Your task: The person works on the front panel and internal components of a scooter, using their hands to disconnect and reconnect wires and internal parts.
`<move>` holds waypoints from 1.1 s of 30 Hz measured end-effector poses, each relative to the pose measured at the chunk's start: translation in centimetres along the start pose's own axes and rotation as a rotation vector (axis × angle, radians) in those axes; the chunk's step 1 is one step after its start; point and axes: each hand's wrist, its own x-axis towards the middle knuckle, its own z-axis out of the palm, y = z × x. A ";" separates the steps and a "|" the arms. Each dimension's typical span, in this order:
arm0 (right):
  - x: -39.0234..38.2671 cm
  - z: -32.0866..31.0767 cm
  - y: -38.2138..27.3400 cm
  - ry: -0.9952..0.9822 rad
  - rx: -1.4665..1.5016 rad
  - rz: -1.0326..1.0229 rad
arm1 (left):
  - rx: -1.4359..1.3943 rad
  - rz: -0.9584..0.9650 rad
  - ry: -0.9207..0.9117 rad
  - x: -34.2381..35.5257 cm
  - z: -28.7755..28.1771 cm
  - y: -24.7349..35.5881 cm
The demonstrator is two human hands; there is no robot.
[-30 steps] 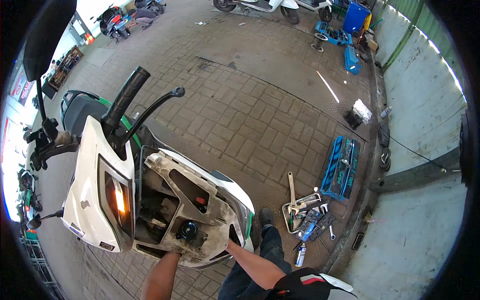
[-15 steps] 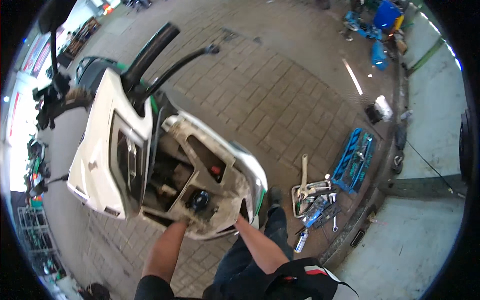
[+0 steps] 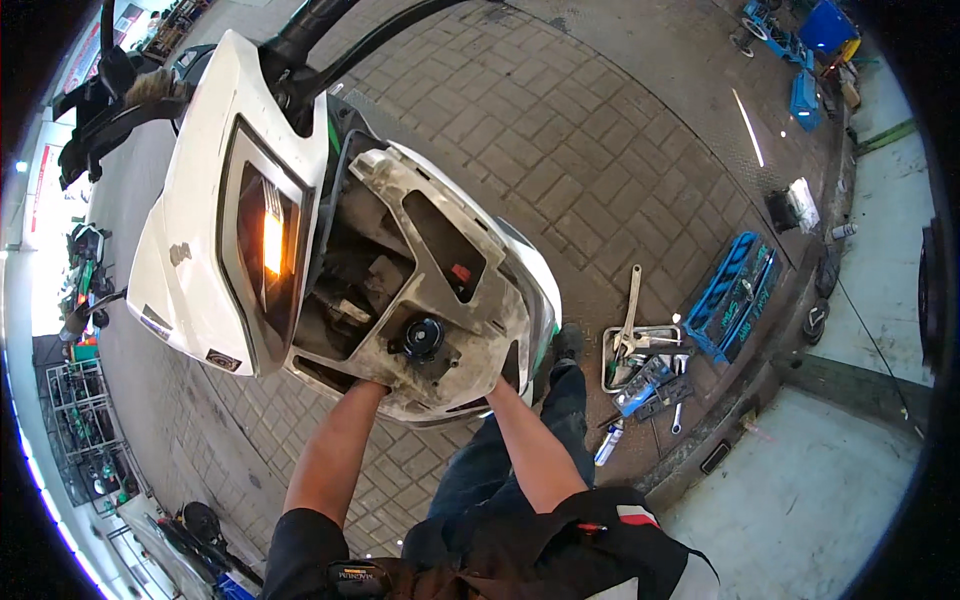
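A white scooter front (image 3: pixel 190 250) stands before me with its inner structure exposed. Its dusty beige panel (image 3: pixel 470 340) carries a round black horn (image 3: pixel 423 338) low in the middle. At the panel's lower left edge, my left hand is hidden inside an opening, and only the wrist (image 3: pixel 368 396) shows. On the right, my right hand reaches into another gap; the wrist (image 3: pixel 500 394) is seen, the fingers are not. What either hand touches is out of sight. An amber signal lamp (image 3: pixel 272 232) glows in the white cowl. A small red part (image 3: pixel 460 272) sits in the right opening.
On the floor at right, a metal tray (image 3: pixel 608 360) holds an adjustable wrench (image 3: pixel 631 310) and other tools. Beside it are a blue toolbox (image 3: pixel 735 298), a spray can (image 3: pixel 608 443) and a combination wrench (image 3: pixel 677 415). A pale wall (image 3: pixel 840 480) bounds the right side.
The amber lamp, dark earlier, is now lit. The scooter front appears larger and higher in view, and the floor tools have shifted slightly right. Both hands remain inside the panel openings.
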 end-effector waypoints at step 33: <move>-19.2 -18.6 0.1 0.673 -0.152 0.787 | 0.139 0.002 0.006 -7.8 0.8 -5.4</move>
